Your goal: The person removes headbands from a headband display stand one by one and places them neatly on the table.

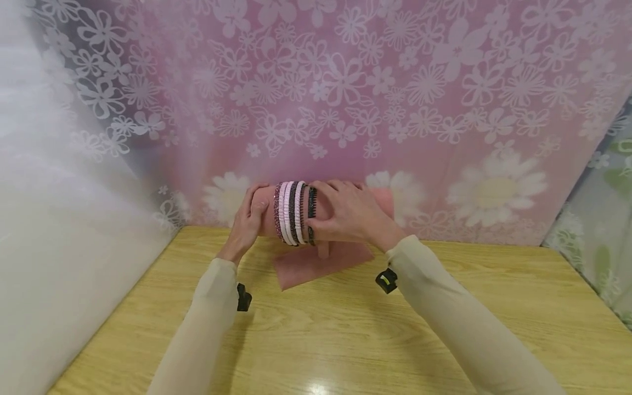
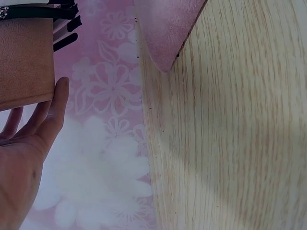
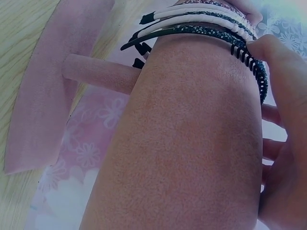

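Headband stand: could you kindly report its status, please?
Left hand gripping pink roll; right hand on black toothed headband; other headbands around roll; no visible obstruction.

A pale yellow tabletop with fine wood grain (image 1: 306,323) is spread beneath a flat, pink, soft-napped base plate (image 1: 303,272), by which a stand is supported. The base plate is set askew, its left end turned nearer the front than its right, and is joined near its middle to a short pink post (image 1: 323,251). Around one corner of the base plate, tiny dark specks (image 2: 163,131) are scattered; well in front of it, a bright glare (image 1: 318,389) is reflected.
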Demonstrator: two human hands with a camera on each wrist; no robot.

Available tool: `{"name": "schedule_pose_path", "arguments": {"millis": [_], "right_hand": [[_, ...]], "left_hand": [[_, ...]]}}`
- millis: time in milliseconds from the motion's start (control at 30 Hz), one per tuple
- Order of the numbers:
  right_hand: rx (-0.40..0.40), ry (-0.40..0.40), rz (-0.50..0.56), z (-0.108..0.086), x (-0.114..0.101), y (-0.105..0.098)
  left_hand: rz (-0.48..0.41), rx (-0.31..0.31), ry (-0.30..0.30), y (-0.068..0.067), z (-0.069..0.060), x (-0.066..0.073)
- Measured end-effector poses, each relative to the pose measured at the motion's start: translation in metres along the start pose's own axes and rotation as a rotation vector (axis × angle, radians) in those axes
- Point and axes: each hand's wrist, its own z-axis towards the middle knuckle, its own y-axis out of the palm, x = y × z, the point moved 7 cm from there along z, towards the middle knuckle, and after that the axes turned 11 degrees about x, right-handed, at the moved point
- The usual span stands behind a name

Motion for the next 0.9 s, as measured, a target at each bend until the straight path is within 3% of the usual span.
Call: {"name": "schedule_pose_path", "arguments": {"millis": [900], "right_hand": [[0.015,0.015,-0.012,-0.0076,0.0067,-0.0045]], "left_hand": [[0.004,0.002,-0.007,-0.0004,-0.0004,0.0000]]}}
